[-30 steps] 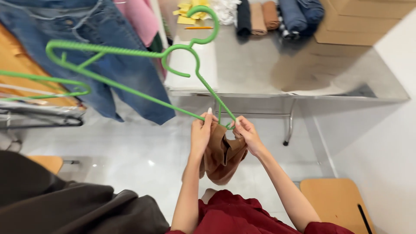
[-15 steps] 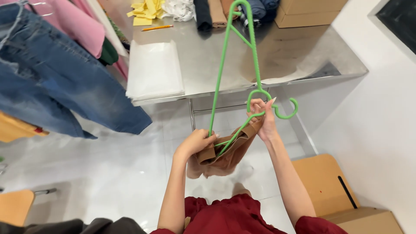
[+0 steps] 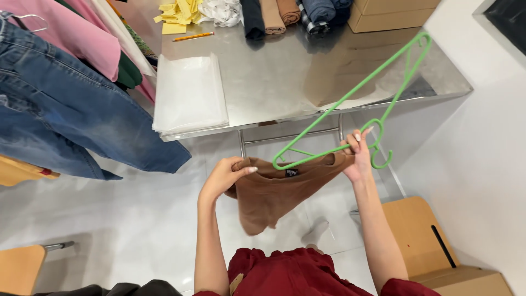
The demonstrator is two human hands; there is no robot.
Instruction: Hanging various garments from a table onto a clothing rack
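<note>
Hanging in the air before the bench (image 3: 285,93), one brown top (image 3: 276,192) is gripped by the left hand (image 3: 224,176); one green hanger (image 3: 356,118) and the top's other edge are gripped by the right hand (image 3: 359,156). Open floor (image 3: 126,219) is seen below.

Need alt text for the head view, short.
Two bare hands stretch a brown top open: left hand grips one side, right hand grips the other plus a green hanger. Behind: steel table, hanging jeans.

Bright, even overhead light fills the sharp picture, throwing soft glare across the far steel table (image 3: 285,82) and the glossy white floor (image 3: 109,219), with straight lines bowing slightly at the edges.
</note>
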